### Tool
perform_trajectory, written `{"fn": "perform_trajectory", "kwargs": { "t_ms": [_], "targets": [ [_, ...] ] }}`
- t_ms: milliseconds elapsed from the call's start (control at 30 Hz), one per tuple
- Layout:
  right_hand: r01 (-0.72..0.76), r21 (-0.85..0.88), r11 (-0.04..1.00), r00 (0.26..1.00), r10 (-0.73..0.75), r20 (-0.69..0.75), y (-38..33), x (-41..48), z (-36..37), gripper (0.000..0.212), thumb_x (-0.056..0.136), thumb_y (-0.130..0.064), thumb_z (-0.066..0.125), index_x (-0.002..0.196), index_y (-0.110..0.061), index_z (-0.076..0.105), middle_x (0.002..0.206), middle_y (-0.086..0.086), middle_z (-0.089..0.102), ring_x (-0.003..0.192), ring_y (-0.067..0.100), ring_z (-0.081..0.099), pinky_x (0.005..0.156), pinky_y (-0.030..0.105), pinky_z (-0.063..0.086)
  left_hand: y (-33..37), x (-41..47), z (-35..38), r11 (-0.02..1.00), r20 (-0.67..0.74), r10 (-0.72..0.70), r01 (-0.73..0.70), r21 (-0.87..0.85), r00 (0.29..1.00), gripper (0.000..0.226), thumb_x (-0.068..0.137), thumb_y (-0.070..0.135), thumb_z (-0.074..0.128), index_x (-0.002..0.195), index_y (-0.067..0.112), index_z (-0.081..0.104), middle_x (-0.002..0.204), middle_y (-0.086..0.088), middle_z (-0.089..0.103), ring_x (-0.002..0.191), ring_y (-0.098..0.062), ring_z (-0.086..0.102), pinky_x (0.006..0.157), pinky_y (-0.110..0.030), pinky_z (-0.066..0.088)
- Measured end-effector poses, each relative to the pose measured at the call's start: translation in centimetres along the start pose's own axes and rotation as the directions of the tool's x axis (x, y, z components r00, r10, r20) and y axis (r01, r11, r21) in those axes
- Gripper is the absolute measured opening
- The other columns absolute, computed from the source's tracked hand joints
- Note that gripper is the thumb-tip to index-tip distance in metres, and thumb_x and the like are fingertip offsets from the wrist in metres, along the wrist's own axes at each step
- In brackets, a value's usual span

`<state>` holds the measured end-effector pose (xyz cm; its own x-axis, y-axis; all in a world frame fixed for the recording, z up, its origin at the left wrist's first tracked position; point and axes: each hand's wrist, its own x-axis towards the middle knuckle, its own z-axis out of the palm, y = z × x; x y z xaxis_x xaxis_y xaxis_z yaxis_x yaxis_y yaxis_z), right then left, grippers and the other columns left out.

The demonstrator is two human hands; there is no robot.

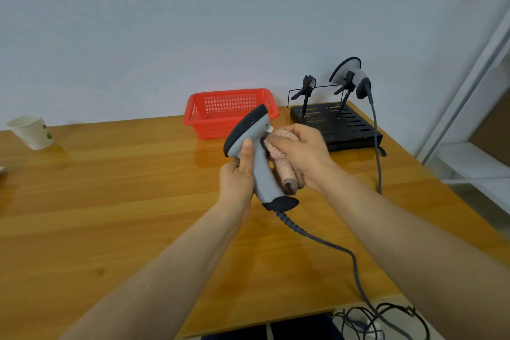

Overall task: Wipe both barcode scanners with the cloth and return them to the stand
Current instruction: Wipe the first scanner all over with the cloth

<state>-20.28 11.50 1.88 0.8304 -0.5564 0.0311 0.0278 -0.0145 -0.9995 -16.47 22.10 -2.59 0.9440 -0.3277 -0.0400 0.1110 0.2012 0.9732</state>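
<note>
At frame centre, above the bench: left hand grips the grey handle of a scanner. Thumb lies up along the handle; the other fingers go round its far side, mostly hidden. Scanner head tilts toward upper left, black base points lower right. Its cable trails off the bench's near edge at lower right.

Right hand holds a bunched pink cloth, fingers curled over it. The cloth is pressed against the handle's right side, by the trigger.

Upper right: black stand on the bench, second scanner seated in the right-hand one of its two cradles. Red basket sits just left of the stand. Paper cup at far left.
</note>
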Motion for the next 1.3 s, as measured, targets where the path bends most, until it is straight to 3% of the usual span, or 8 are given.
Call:
{"fn": "perform_trajectory", "kwargs": {
  "t_ms": [100, 200, 333, 500, 667, 900, 1133, 1300],
  "targets": [
    [-0.024, 0.044, 0.999, 0.998, 0.027, -0.061, -0.1, 0.4, -0.3, 0.015, 0.075, -0.013, 0.075, 0.085, -0.008, 0.064, 0.085, 0.013, 0.069, 0.073, 0.024, 0.066, 0.070, 0.040, 0.057, -0.4, 0.3, -0.3, 1.000, -0.030, 0.023, -0.023, 0.008, 0.999, 0.067, 0.064, 0.077, 0.061, 0.079, 0.012, 0.053, 0.075, -0.008, 0.051, 0.069, -0.024, 0.048, 0.066, -0.036, 0.041],
    [-0.072, 0.109, 0.991, 0.997, 0.073, -0.004, 0.1, -0.5, 0.6, 0.021, 0.076, -0.009, 0.074, 0.091, -0.002, 0.061, 0.088, 0.015, 0.067, 0.076, 0.025, 0.066, 0.072, 0.040, 0.058, -0.3, 0.1, 0.3, 0.998, -0.056, 0.058, -0.056, 0.030, 0.997, 0.048, 0.086, 0.053, 0.056, 0.071, 0.008, 0.051, 0.061, -0.002, 0.056, 0.059, -0.014, 0.055, 0.056, -0.026, 0.047],
    [-0.111, 0.204, 0.973, 0.993, 0.114, -0.004, 0.5, -0.5, 0.7, 0.012, 0.079, -0.005, 0.070, 0.086, -0.004, 0.060, 0.081, 0.011, 0.066, 0.070, 0.021, 0.065, 0.066, 0.033, 0.057, -0.2, -0.1, 0.4, 1.000, -0.043, 0.020, -0.019, 0.010, 0.999, 0.047, 0.087, 0.050, 0.055, 0.093, 0.004, 0.063, 0.096, -0.018, 0.068, 0.090, -0.031, 0.067, 0.082, -0.044, 0.055],
    [-0.241, 0.148, 0.959, 0.963, 0.256, -0.087, 1.4, -0.2, 0.3, 0.010, 0.081, -0.006, 0.067, 0.085, -0.001, 0.059, 0.074, 0.015, 0.063, 0.066, 0.025, 0.062, 0.066, 0.039, 0.057, -0.4, -0.7, 0.5, 1.000, -0.019, 0.028, -0.028, 0.003, 0.999, 0.041, 0.087, 0.048, 0.055, 0.084, 0.008, 0.060, 0.083, -0.008, 0.066, 0.081, -0.023, 0.064, 0.078, -0.040, 0.054],
    [-0.173, 0.261, 0.950, 0.977, 0.198, -0.074, 0.9, -0.6, -0.1, 0.023, 0.077, -0.010, 0.073, 0.094, 0.001, 0.062, 0.082, 0.016, 0.068, 0.069, 0.025, 0.067, 0.065, 0.037, 0.058, -0.5, -0.4, 0.5, 0.999, -0.059, 0.000, -0.003, -0.051, 0.998, 0.040, 0.086, 0.049, 0.057, 0.088, 0.009, 0.063, 0.087, -0.007, 0.069, 0.084, -0.024, 0.066, 0.079, -0.038, 0.056],
    [-0.091, 0.115, 0.989, 0.991, 0.101, -0.086, 1.8, -0.9, 0.0, 0.011, 0.081, -0.015, 0.071, 0.082, -0.010, 0.061, 0.077, 0.005, 0.066, 0.069, 0.016, 0.064, 0.067, 0.032, 0.057, -0.4, -0.3, 0.7, 0.996, -0.068, -0.037, 0.032, -0.080, 0.997, 0.041, 0.086, 0.047, 0.058, 0.076, 0.008, 0.059, 0.073, -0.004, 0.064, 0.070, -0.018, 0.063, 0.065, -0.031, 0.055],
    [0.008, 0.101, 0.995, 0.998, -0.002, -0.057, 1.6, -1.4, 0.8, 0.014, 0.080, -0.013, 0.071, 0.083, -0.011, 0.058, 0.080, 0.002, 0.065, 0.070, 0.013, 0.064, 0.061, 0.026, 0.056, -0.6, -0.2, 0.5, 1.000, -0.111, 0.015, -0.014, 0.011, 0.994, 0.043, 0.083, 0.051, 0.061, 0.080, 0.009, 0.054, 0.076, -0.013, 0.056, 0.071, -0.022, 0.055, 0.066, -0.038, 0.051],
    [0.020, 0.039, 0.999, 1.000, -0.019, -0.010, 1.7, -1.5, 0.1, 0.015, 0.077, -0.006, 0.073, 0.087, -0.010, 0.062, 0.086, 0.004, 0.066, 0.077, 0.017, 0.064, 0.068, 0.033, 0.058, -0.4, -0.4, 0.1, 0.999, -0.119, -0.047, 0.046, -0.013, 0.992, 0.047, 0.080, 0.054, 0.063, 0.077, 0.009, 0.052, 0.074, -0.012, 0.054, 0.070, -0.023, 0.054, 0.064, -0.038, 0.051]
  ]
}}
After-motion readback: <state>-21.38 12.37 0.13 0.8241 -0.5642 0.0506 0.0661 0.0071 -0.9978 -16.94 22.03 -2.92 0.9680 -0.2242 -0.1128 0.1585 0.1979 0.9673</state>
